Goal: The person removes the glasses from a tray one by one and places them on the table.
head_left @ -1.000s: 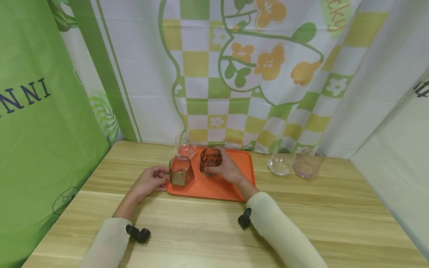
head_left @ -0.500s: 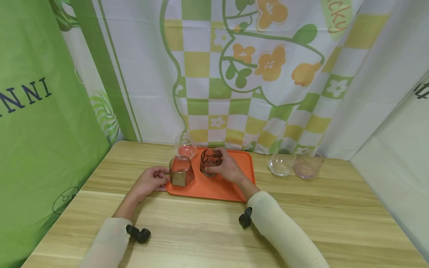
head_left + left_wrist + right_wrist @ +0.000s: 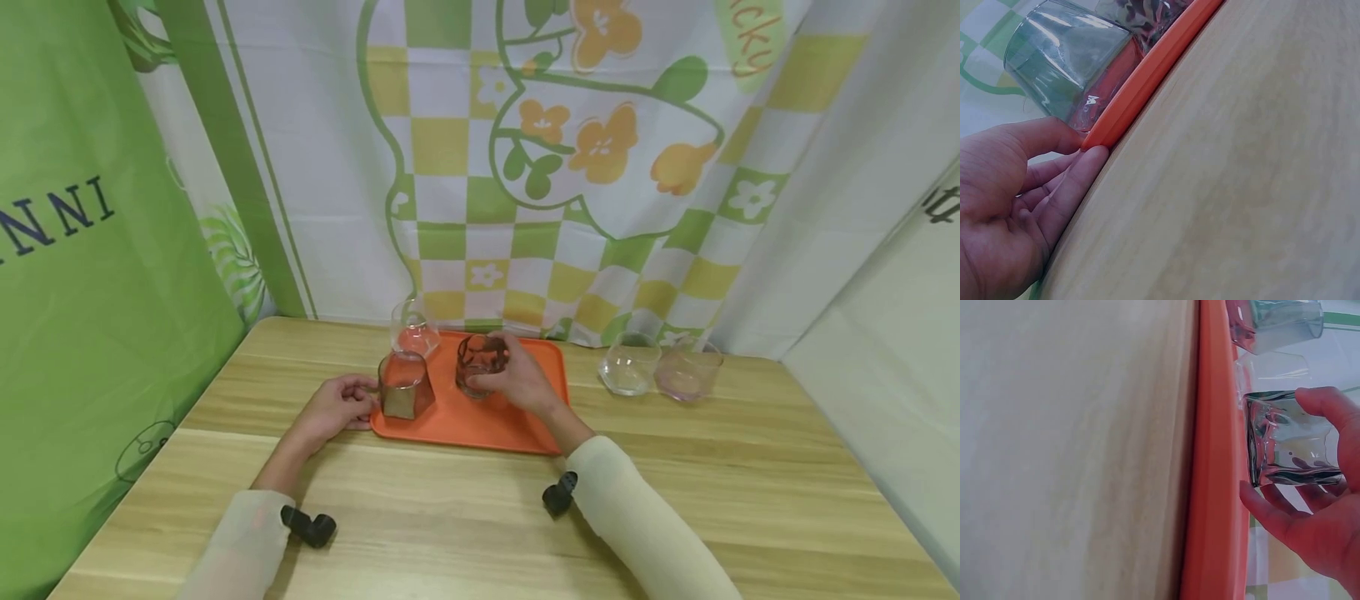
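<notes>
Bright, even, diffuse light fills the head view, leaving a pale sheen on the near tabletop [image 3: 435, 521] and soft, faint shadows beside the sleeves [image 3: 648, 525]. Lettering [image 3: 941, 204] at the right edge looks smeared. Both wrist views are dimmer and cooler, with wood grain blurred to haze. In the left one, white glare streaks the smoky glass [image 3: 1066, 62], while the orange tray [image 3: 1141, 86] keeps a crisper edge. In the right one, a reddish cast tints the right hand [image 3: 1325, 531].
</notes>
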Action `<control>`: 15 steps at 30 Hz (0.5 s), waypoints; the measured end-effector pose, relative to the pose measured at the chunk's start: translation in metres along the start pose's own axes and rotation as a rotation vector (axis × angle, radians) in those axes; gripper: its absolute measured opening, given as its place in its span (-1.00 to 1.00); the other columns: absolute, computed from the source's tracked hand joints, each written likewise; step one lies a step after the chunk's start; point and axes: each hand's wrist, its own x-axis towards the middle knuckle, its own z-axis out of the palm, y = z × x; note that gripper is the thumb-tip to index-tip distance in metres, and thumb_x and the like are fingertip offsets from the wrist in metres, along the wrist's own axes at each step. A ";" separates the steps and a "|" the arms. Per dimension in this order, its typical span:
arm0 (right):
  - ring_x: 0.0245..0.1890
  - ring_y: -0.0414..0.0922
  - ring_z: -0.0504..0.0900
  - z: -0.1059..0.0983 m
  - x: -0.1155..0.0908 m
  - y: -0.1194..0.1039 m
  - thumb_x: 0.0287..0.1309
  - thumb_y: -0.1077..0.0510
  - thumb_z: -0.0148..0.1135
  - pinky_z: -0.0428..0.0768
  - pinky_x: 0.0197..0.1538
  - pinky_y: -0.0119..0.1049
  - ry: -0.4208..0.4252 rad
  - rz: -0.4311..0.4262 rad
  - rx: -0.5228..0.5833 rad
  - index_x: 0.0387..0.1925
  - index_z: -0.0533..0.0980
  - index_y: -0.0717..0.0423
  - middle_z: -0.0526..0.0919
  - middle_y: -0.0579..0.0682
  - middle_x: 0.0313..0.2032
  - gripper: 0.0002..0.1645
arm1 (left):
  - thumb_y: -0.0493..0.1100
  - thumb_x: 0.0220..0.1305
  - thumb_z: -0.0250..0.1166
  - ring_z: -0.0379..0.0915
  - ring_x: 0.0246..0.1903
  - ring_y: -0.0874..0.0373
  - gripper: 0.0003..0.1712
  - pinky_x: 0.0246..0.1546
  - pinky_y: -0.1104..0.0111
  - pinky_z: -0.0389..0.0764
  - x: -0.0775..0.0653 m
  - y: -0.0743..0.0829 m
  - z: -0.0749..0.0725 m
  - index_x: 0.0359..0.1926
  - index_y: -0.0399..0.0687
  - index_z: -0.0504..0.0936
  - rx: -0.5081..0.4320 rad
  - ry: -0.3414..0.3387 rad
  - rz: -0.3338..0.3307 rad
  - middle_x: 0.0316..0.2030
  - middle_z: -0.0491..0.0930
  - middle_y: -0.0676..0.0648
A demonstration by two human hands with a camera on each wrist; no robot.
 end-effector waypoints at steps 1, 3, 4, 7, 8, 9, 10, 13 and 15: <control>0.01 0.04 0.54 -0.001 -0.002 0.000 0.10 0.08 0.59 0.58 -0.06 -0.04 0.002 -0.006 0.000 0.41 0.31 0.11 0.51 0.11 0.20 -0.08 | -0.47 0.36 0.23 0.60 -0.36 0.07 -0.57 -0.27 0.24 0.79 0.000 0.000 0.000 0.21 -0.52 0.45 0.000 0.001 0.000 -0.22 0.47 -0.20; 0.00 0.03 0.54 -0.004 -0.005 0.000 0.10 0.07 0.59 0.58 -0.07 -0.05 0.002 -0.018 0.008 0.40 0.32 0.10 0.51 0.11 0.19 -0.09 | -0.47 0.35 0.24 0.60 -0.36 0.07 -0.57 -0.26 0.24 0.79 0.000 0.000 0.000 0.21 -0.53 0.44 0.001 0.001 0.000 -0.23 0.47 -0.20; -0.01 0.03 0.54 -0.006 -0.007 0.000 0.10 0.06 0.60 0.59 -0.08 -0.06 0.005 -0.020 0.008 0.40 0.32 0.10 0.52 0.11 0.17 -0.08 | -0.47 0.35 0.24 0.60 -0.36 0.07 -0.57 -0.27 0.24 0.79 -0.001 0.000 -0.001 0.21 -0.53 0.44 -0.001 0.002 -0.001 -0.23 0.46 -0.20; -0.04 0.02 0.53 -0.011 -0.015 -0.001 0.09 0.06 0.60 0.58 -0.11 -0.09 0.013 -0.033 0.020 0.39 0.31 0.10 0.51 0.12 0.14 -0.09 | -0.47 0.35 0.25 0.60 -0.36 0.07 -0.56 -0.26 0.24 0.79 -0.001 0.000 0.000 0.21 -0.53 0.44 -0.002 0.001 -0.005 -0.23 0.46 -0.19; -0.05 0.02 0.52 -0.013 -0.018 -0.001 0.10 0.06 0.59 0.57 -0.12 -0.10 0.015 -0.036 0.027 0.39 0.30 0.10 0.50 0.13 0.15 -0.08 | -0.47 0.35 0.25 0.60 -0.36 0.07 -0.55 -0.26 0.24 0.79 -0.001 0.001 0.000 0.22 -0.53 0.44 -0.002 0.000 -0.005 -0.23 0.46 -0.19; -0.07 0.02 0.51 -0.015 -0.022 -0.001 0.10 0.07 0.60 0.56 -0.13 -0.12 0.020 -0.035 0.035 0.39 0.30 0.09 0.50 0.12 0.14 -0.08 | -0.47 0.34 0.25 0.59 -0.36 0.07 -0.55 -0.26 0.24 0.79 0.000 0.001 0.000 0.22 -0.52 0.44 -0.002 0.000 -0.004 -0.22 0.46 -0.20; -0.08 0.02 0.49 -0.016 -0.025 -0.001 0.10 0.07 0.60 0.56 -0.14 -0.12 0.021 -0.038 0.041 0.38 0.30 0.10 0.49 0.12 0.14 -0.09 | -0.46 0.35 0.25 0.60 -0.36 0.07 -0.55 -0.26 0.24 0.79 0.000 0.001 0.000 0.22 -0.52 0.44 -0.003 0.001 -0.004 -0.22 0.46 -0.20; -0.09 0.02 0.48 -0.023 -0.036 0.000 0.08 0.08 0.60 0.54 -0.14 -0.13 0.032 -0.038 0.058 0.34 0.32 0.11 0.49 0.11 0.14 -0.13 | -0.45 0.36 0.22 0.60 -0.35 0.06 -0.55 -0.26 0.24 0.79 0.000 0.000 0.000 0.23 -0.52 0.43 -0.001 -0.005 0.000 -0.21 0.47 -0.21; -0.10 0.01 0.48 -0.027 -0.042 0.001 0.08 0.08 0.60 0.55 -0.13 -0.13 0.038 -0.037 0.063 0.30 0.34 0.13 0.50 0.12 0.13 -0.16 | -0.45 0.36 0.21 0.60 -0.35 0.06 -0.56 -0.26 0.24 0.79 0.000 0.000 -0.001 0.22 -0.52 0.43 -0.002 -0.006 0.002 -0.21 0.48 -0.22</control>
